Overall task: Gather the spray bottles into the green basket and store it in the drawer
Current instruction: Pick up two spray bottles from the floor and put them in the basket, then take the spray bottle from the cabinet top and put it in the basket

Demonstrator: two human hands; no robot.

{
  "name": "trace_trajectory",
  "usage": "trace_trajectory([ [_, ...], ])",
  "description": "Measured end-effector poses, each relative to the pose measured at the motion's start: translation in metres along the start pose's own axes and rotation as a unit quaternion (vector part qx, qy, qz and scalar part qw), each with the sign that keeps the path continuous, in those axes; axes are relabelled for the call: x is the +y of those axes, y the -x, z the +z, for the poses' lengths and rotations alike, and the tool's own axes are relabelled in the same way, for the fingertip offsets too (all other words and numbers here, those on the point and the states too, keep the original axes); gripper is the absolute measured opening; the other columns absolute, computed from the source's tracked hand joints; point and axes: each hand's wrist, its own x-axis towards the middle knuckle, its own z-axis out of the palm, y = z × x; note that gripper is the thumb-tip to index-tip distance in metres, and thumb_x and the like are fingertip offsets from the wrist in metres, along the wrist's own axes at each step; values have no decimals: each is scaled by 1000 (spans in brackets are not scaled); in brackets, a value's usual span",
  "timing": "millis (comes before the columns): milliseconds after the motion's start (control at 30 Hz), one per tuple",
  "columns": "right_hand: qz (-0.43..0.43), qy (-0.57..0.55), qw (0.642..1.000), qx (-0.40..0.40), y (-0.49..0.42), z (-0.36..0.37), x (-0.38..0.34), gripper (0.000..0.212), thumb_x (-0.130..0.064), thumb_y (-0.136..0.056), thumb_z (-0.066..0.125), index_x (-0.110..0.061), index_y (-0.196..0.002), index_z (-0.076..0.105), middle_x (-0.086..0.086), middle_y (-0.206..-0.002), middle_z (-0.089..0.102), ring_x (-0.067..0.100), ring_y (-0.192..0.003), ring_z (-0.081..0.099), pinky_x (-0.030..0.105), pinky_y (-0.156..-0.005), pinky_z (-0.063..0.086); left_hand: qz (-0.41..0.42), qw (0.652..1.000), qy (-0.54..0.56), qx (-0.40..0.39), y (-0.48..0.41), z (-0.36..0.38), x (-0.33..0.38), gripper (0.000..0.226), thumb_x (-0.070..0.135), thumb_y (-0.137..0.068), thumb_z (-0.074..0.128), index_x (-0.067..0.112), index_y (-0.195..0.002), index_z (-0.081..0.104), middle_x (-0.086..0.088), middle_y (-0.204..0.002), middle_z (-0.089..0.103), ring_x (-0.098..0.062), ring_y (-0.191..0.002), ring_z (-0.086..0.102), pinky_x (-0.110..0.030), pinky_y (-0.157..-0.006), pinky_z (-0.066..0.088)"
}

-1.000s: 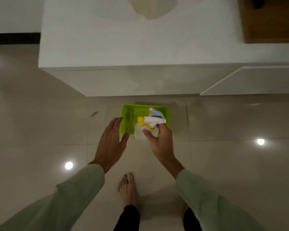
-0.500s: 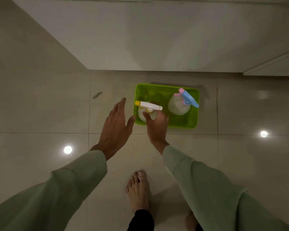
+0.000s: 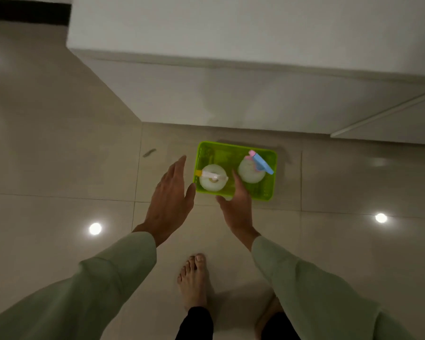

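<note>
Hands (image 3: 171, 200) (image 3: 236, 204) spread, flanking green basket (image 3: 270, 190) near edge

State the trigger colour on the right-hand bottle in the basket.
Blue, with a pink tip; head view.

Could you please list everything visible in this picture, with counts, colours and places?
green basket: one, bright green, on the floor before the cabinet.
spray bottles: two, pale, upright in the basket; yellow-tipped white sprayer left, blue-and-pink sprayer right.
cabinet: one, white, above the basket.
floor: glossy beige tiles with light reflections.
small dark mark: one, on a tile left of the basket.
left hand: open, beside the basket.
right hand: open, at the basket's near rim.
foot: bare, below.
</note>
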Motion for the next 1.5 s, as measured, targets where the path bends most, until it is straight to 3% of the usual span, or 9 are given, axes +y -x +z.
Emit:
trace_trajectory([
  [100, -4, -5, 1000, -11, 16, -35, -36, 101, -73, -79, 57, -1, -149, 41, 13, -150, 49, 17, -140, 41, 37, -117, 36, 8, 1000, 4, 13, 16, -21, 40, 65, 22, -98, 52, 14, -154, 22, -7, -159, 32, -24, -144, 36, -40, -117, 34],
  [233, -55, 13, 998, 1, 24, -84, -88, 63, -10, -86, 74, -5, -144, 49, 9, -148, 53, 24, -139, 47, 47, -115, 40, 23, 999, 17, 34, 36, -47, 100, 62, 21, -97, 54, 17, -152, 27, -4, -155, 37, -24, -139, 41, -30, -108, 33],
  [300, -75, -8, 997, 12, 25, -109, -117, 59, -4, -87, 72, -8, -142, 51, 6, -146, 55, 22, -138, 49, 44, -116, 39, 22, 999, 22, 42, 45, -60, 128, 62, 23, -98, 54, 17, -153, 26, -3, -156, 36, -22, -140, 40, -28, -109, 32],
  [433, -128, -35, 991, 18, 18, -172, -185, 56, -6, -90, 68, -22, -141, 51, -4, -145, 53, 5, -137, 46, 8, -106, 35, 33, 997, 11, 67, 47, -100, 191, 64, 27, -99, 51, 17, -156, 21, -1, -160, 30, -20, -146, 33, -32, -116, 29],
  [600, -167, -24, 986, 8, -1, -224, -249, 56, -4, -89, 68, -18, -141, 52, -6, -147, 53, 8, -140, 45, 38, -116, 39, 61, 993, 1, 104, 31, -147, 252, 64, 25, -99, 51, 17, -155, 21, -2, -161, 30, -20, -147, 31, -32, -118, 27],
  [767, -159, -17, 987, 8, -51, -246, -292, 53, -23, -92, 70, -25, -141, 50, -12, -142, 53, 2, -134, 47, 40, -113, 42, 82, 988, 3, 130, -11, -183, 279, 64, 26, -99, 51, 16, -155, 21, -4, -160, 31, -22, -146, 34, -37, -117, 32],
  [1133, -62, 102, 993, -20, -213, -181, -381, 86, -68, -79, 62, -28, -149, 31, 0, -151, 45, 24, -138, 43, 40, -103, 38, 68, 990, 11, 123, -144, -246, 240, 58, 14, -101, 44, 13, -155, 23, -6, -161, 30, -25, -146, 33, -38, -117, 29],
  [1367, 50, 208, 976, -36, -289, -134, -397, 71, -54, -81, 67, -21, -138, 42, 0, -112, 55, 27, -104, 59, 37, -85, 44, 83, 994, -1, 77, -211, -260, 211, 58, 9, -99, 43, 12, -154, 24, -7, -159, 32, -27, -145, 35, -38, -116, 30],
  [1500, 103, 230, 967, -36, -301, -120, -393, 63, -49, -73, 72, -17, -124, 53, 3, -110, 61, 28, -99, 61, 39, -86, 49, 82, 995, 1, 63, -231, -259, 202, 58, 8, -98, 42, 14, -153, 25, -7, -158, 34, -29, -142, 38, -40, -114, 33],
])
